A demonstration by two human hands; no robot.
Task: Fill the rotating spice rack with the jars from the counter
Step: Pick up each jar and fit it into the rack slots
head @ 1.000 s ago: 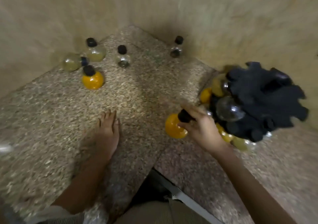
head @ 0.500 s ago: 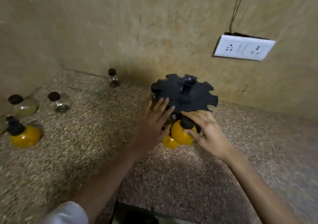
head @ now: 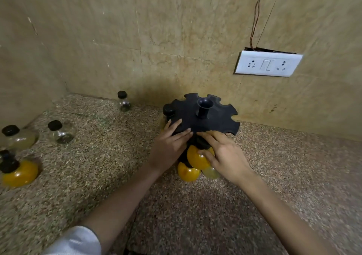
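The black rotating spice rack (head: 213,117) stands on the granite counter (head: 195,215) near the back wall. My left hand (head: 169,143) lies on the near left rim of its notched top. My right hand (head: 225,154) grips a yellow jar (head: 196,157) whose neck sits under the rack's front rim. Below it hang another yellow jar (head: 187,172) and a pale jar (head: 210,172). A black-capped jar (head: 168,110) sits in a left slot. On the counter at the left stand a yellow jar (head: 18,171), a pale jar (head: 18,137) and two clear jars (head: 61,132) (head: 123,102).
A white switch and socket plate (head: 268,63) is fixed on the tiled wall at the right, with a thin wire (head: 256,15) running up from it. A further dark jar cap (head: 4,153) shows at the far left edge. The counter meets walls at the back and left.
My right hand has carried the yellow jar from the counter up into the rack's front slot. My left hand has left the counter and now rests on the rack's top. The view has swung toward the rack.
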